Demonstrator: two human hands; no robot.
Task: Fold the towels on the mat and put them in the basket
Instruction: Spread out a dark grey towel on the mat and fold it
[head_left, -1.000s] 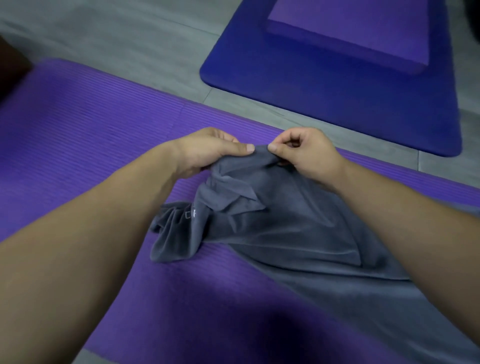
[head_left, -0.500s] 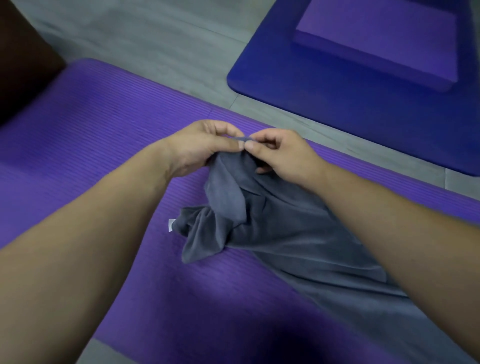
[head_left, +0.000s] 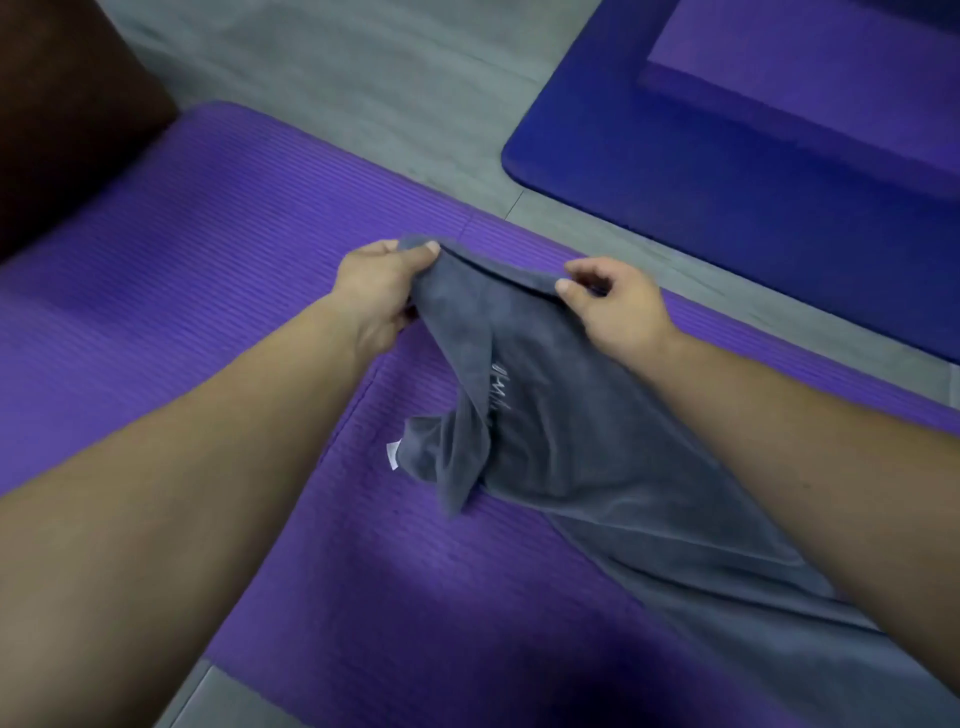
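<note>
Both the left hand (head_left: 382, 288) and right hand (head_left: 613, 306) pinch the towel's (head_left: 587, 447) top edge at frame centre, its length trailing toward the lower right.

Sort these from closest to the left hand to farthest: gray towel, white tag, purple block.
1. gray towel: gripped in the left hand.
2. white tag: just below, at the towel's left corner.
3. purple block: far right, on the blue mat.

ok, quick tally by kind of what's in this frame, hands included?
Towels: 1, grey towel
Mats: 2, purple mat, blue mat
Pads: 1, purple pad on the blue mat
Hands: 2, left hand, right hand
Other: 1, dark brown object
Total: 7
</note>
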